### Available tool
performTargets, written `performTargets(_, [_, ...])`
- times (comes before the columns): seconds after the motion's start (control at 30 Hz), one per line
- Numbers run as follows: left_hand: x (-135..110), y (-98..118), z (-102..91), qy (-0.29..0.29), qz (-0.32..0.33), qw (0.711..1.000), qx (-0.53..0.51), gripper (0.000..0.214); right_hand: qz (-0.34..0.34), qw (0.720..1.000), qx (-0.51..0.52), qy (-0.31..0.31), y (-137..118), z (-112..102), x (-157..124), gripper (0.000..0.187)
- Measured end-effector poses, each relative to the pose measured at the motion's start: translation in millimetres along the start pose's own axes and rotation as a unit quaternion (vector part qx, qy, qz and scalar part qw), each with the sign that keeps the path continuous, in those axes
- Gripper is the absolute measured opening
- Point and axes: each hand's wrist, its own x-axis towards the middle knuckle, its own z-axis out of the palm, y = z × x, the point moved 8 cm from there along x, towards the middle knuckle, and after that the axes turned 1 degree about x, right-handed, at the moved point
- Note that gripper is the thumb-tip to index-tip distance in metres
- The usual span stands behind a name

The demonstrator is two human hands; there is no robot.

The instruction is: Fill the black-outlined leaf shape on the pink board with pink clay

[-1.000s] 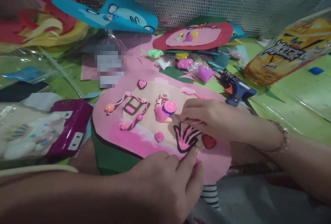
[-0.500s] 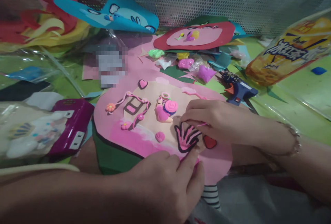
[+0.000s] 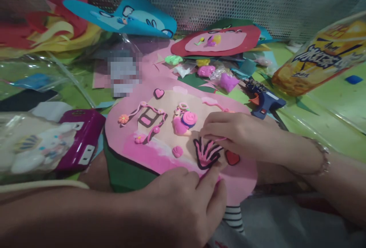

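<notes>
A pink rounded paper card (image 3: pixel 240 187) carries clay decorations. Near its right side lies a pink branching coral shape (image 3: pixel 206 156) with a black outline. My right hand (image 3: pixel 240 135) is over the top of the coral, fingers bent and pinched together at a thin pink clay strand (image 3: pixel 224 138); the fingertips are partly hidden. My left hand (image 3: pixel 185 202) holds the card's lower edge, its index finger stretched to the coral's lower right. Beside my right hand is a red heart (image 3: pixel 232 157). A pink snail figure (image 3: pixel 184 120) sits mid-card, with a small pink shell (image 3: pixel 177 151) below it.
At left lies a purple-ended clear pouch (image 3: pixel 77 137). Behind the card are bagged clay lumps (image 3: pixel 206 71), a red paper piece (image 3: pixel 183 47) and a blue paper piece (image 3: pixel 134 15). A dark blue tool (image 3: pixel 267 103) and a yellow drink bottle (image 3: pixel 309 68) stand at right.
The view has shifted very slightly. My right hand's fingers have moved a touch at the coral's top; my left hand stays in place on the card.
</notes>
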Motion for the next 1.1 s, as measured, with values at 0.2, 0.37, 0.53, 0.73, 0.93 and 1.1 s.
performTargets(0.2, [0.4, -1.2, -0.2, -0.013, 0.0, 1.0, 0.008, 0.044, 0.039, 0.999, 0.025, -0.011, 7.0, 1.4, 0.5, 0.022])
performTargets(0.37, [0.2, -0.8, -1.3, -0.003, -0.004, 1.0, 0.015, 0.044, 0.064, 0.998, -0.003, -0.014, 8.8, 1.5, 1.6, 0.02])
performTargets(0.53, [0.2, 0.2, -1.2, 0.001, 0.003, 1.0, 0.009, 0.044, 0.062, 0.998, -0.012, -0.005, 7.7, 0.3, -0.5, 0.014])
performTargets(0.73, [0.0, -1.7, -1.8, 0.008, -0.001, 1.0, -0.01, 0.043, 0.059, 0.998, 0.006, -0.027, 5.7, 4.3, 0.1, 0.013])
performTargets(0.93, [-0.6, -3.4, -4.9, 0.024, -0.007, 0.999, -0.025, 0.041, 0.044, 0.998, 0.001, -0.036, -1.7, 0.7, 0.9, 0.017])
performTargets(1.1, [-0.2, -2.1, -1.1, 0.002, -0.002, 1.0, -0.027, 0.044, 0.045, 0.999, -0.009, -0.024, -5.1, -3.6, 1.5, 0.015])
